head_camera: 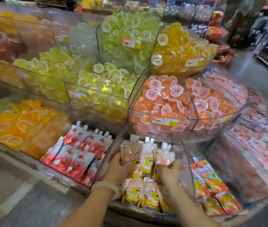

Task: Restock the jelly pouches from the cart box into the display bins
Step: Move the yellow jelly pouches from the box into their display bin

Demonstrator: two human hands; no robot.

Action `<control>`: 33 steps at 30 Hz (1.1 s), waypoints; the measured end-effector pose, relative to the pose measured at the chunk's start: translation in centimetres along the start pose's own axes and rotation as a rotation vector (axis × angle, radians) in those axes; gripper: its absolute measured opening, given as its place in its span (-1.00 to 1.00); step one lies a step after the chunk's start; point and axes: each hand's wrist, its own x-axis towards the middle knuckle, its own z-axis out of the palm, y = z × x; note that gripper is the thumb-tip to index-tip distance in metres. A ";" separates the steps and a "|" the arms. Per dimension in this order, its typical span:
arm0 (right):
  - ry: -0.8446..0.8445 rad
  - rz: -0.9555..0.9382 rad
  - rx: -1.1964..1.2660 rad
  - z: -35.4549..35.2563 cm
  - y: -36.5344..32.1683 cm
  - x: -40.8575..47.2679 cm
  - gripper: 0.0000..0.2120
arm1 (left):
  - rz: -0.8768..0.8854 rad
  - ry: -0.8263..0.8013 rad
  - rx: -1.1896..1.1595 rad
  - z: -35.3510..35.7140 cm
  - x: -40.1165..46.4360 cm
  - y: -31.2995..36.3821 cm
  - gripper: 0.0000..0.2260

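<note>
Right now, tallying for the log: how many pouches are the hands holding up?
3: left hand holds one pouch, a middle pouch stands between, right hand holds another. More may hide behind.

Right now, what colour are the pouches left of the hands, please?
Red and white, head view.

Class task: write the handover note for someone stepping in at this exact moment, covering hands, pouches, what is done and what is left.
Left hand grips an upright pouch; right hand grips another beside it. Both hold the upright pouches inside the middle clear bin.
Done: yellow pouches already lie at that bin's front.
Left: set these down, then fetch more; the cart box is out of view.
</note>
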 end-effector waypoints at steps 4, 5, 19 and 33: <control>0.063 -0.015 -0.110 0.5 -1.8 -1.0 -0.71 | 0.014 -0.084 0.021 -0.5 0.4 -0.7 -0.64; 0.081 -0.019 -0.143 0.6 -1.9 -0.8 -0.74 | 0.016 -0.103 0.020 -0.5 0.3 -0.7 -0.67; 0.165 -0.213 -0.704 0.2 -1.6 -3.5 -0.48 | 0.052 -0.135 0.096 -2.3 1.2 -1.6 -0.64; -0.174 -0.154 -0.964 -1.9 -0.6 -1.6 -0.68 | 0.052 -0.179 0.063 -1.9 1.5 -1.1 -0.63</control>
